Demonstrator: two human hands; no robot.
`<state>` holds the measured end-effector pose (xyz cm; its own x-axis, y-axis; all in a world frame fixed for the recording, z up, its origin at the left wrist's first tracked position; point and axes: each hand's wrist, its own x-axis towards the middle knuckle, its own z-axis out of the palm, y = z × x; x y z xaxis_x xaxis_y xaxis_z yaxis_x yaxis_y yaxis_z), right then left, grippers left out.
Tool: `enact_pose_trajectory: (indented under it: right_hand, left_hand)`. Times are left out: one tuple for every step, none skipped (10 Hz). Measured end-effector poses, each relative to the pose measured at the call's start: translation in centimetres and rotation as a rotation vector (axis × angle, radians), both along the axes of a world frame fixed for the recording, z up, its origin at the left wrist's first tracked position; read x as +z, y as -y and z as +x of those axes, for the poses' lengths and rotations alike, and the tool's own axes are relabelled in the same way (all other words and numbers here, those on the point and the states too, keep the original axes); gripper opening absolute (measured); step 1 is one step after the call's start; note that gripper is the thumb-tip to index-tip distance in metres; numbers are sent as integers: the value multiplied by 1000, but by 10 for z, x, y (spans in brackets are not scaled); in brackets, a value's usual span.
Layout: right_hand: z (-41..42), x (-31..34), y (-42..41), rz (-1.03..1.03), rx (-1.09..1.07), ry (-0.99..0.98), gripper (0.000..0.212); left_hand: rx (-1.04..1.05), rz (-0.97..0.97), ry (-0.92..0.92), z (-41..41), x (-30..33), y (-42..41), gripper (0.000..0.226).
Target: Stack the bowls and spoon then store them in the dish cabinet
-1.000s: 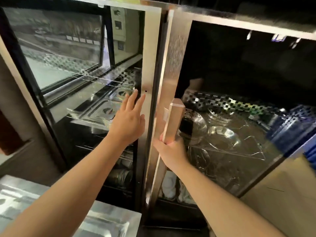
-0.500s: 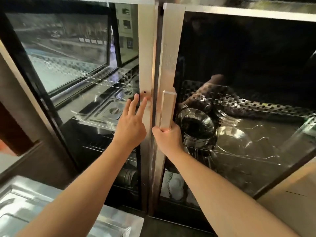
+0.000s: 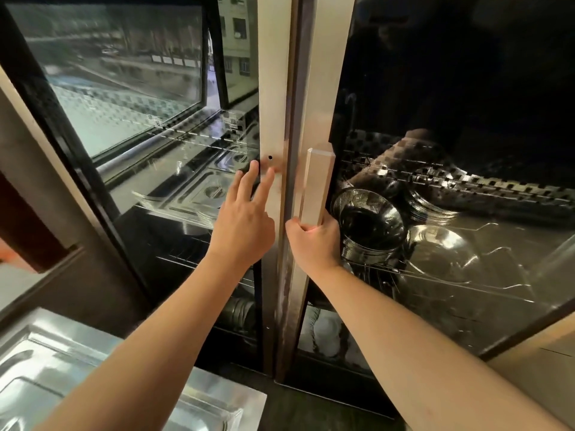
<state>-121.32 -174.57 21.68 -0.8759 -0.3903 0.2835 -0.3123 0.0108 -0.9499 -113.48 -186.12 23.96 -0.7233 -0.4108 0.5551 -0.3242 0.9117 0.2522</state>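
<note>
The dish cabinet has two glass doors with steel frames. My right hand (image 3: pixel 314 241) grips the lower end of the vertical steel handle (image 3: pixel 319 181) on the right door (image 3: pixel 329 88), which sits flush against the left door. My left hand (image 3: pixel 244 219) rests flat, fingers apart, on the left door's frame (image 3: pixel 270 88). Behind the right glass, a stack of steel bowls (image 3: pixel 368 227) stands on a wire shelf, with another steel bowl (image 3: pixel 435 250) to its right. No spoon can be made out.
Steel trays (image 3: pixel 199 194) lie on a shelf behind the left glass, with more dishes lower down (image 3: pixel 238 312). A steel sink or counter (image 3: pixel 62 368) is at the lower left. A pale wall or cabinet side (image 3: pixel 544 368) is at the lower right.
The right door has swung from ajar to shut against the left door, my right hand staying on its handle. My left hand has kept its place on the left frame.
</note>
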Motion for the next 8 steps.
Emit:
enact_pose_trajectory:
  right_hand:
    - [1, 3, -2, 11, 10, -6, 7]
    - [4, 6, -6, 61, 26, 11, 6]
    - [6, 7, -10, 98, 59, 51, 9]
    - [8, 9, -13, 145, 91, 94, 17]
    - [11, 16, -22, 248, 138, 96, 31]
    - [15, 33, -41, 385, 219, 47, 38]
    - [19, 60, -73, 439, 223, 22, 58]
    - [24, 101, -117, 401, 240, -31, 69]
  left_hand:
    - [-11, -11, 36, 2, 3, -1, 83]
    - [-4, 10, 60, 3, 6, -2, 85]
    - [11, 26, 83, 7, 10, -7, 84]
    - [-8, 52, 87, 14, 12, -15, 82]
    - [-25, 92, 62, 24, 20, -24, 77]
    - [-13, 111, 39, 36, 35, -34, 68]
    - [-17, 114, 0, 47, 54, -45, 57]
    - [-28, 75, -61, 58, 78, -59, 46]
